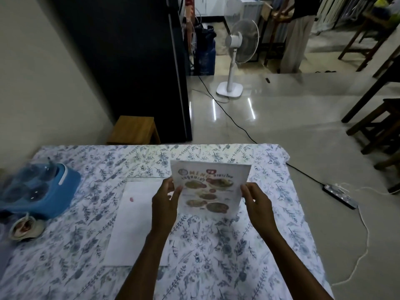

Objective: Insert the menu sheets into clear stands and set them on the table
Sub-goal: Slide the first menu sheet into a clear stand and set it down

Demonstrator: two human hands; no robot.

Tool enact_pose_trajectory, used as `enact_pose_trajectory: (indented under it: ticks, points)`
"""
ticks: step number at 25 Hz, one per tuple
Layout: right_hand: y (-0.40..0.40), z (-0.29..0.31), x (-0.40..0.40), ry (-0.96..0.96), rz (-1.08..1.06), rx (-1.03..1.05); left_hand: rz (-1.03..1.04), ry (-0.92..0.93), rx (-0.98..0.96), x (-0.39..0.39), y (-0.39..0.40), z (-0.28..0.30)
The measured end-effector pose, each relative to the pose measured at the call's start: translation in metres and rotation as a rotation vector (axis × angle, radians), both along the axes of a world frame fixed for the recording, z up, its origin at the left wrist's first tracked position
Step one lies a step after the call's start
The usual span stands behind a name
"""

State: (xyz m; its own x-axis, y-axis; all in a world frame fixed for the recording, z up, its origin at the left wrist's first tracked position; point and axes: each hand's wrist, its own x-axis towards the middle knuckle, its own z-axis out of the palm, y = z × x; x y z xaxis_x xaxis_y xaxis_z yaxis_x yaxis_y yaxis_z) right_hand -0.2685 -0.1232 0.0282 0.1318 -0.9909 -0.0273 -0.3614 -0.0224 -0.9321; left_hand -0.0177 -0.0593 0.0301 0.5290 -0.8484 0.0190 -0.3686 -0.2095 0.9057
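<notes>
A printed menu sheet with food pictures is held up over the middle of the table, tilted a little to the right. My left hand pinches its left edge and my right hand grips its right edge. Whether the sheet sits inside a clear stand I cannot tell. A white sheet with a small pink mark lies flat on the floral tablecloth, just left of my left arm.
A blue tray with clear glasses stands at the table's left edge, a small cup in front of it. Beyond the table are a wooden stool, a dark cabinet, a white fan, a floor cable and power strip. A person stands far back.
</notes>
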Motion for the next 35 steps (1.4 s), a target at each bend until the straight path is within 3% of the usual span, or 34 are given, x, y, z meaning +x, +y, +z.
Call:
enact_pose_trajectory:
  ticks: [14,21,26,35]
  points:
    - [-0.007,-0.030,-0.003,0.111,-0.001,0.013,-0.054,-0.148,0.104,0.011,-0.022,-0.006]
    - [0.046,-0.035,-0.004,0.159,-0.099,0.116,-0.090,-0.040,0.132,0.028,0.001,-0.001]
    - [0.100,-0.049,0.036,0.262,-0.027,0.145,-0.040,-0.013,0.207,0.070,0.063,-0.037]
    - [0.176,-0.093,0.171,0.413,0.102,0.263,-0.041,-0.030,0.512,0.184,0.165,-0.099]
